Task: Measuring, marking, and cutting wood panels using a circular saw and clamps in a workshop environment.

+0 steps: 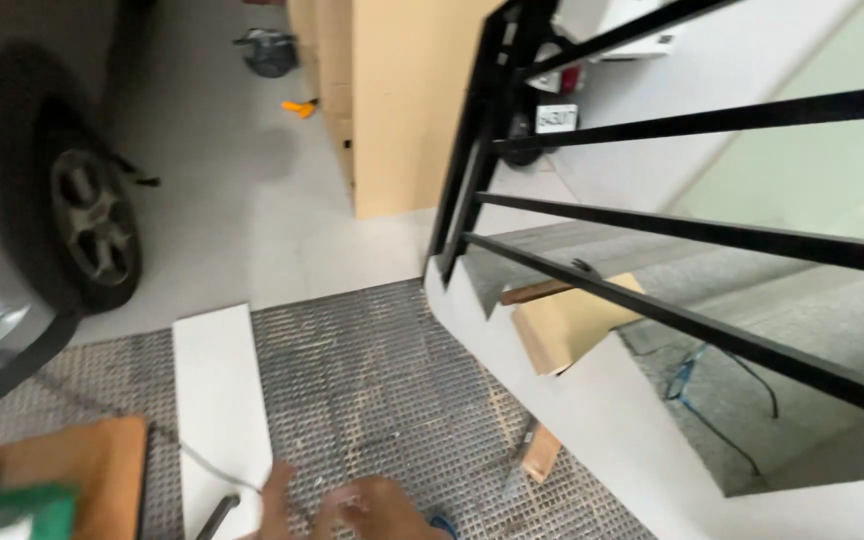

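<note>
- A hand [352,510] is showing at the bottom middle of the frame, blurred and cut off by the lower edge; which hand it is cannot be told, and only one is showing.
- Its grip cannot be read: the fingers are smeared, with something pale and glassy at them, too blurred to name.
- The white board [220,410] is lying flat on the metal grate [382,390], just left of the hand; a thin pale cord [214,470] is running across it toward the fingers.
- A dark rod [217,517] is resting at the board's lower end, close beside the hand but seemingly not touching it.
- By the look of things, the work is sitting at an early stage: board laid down, nothing being gripped clearly.
- At lower left, a brown panel [92,470] and a green blur are lying near the board.
- A black railing [692,230] is crossing the right half; a car wheel [92,225] is standing at upper left.
</note>
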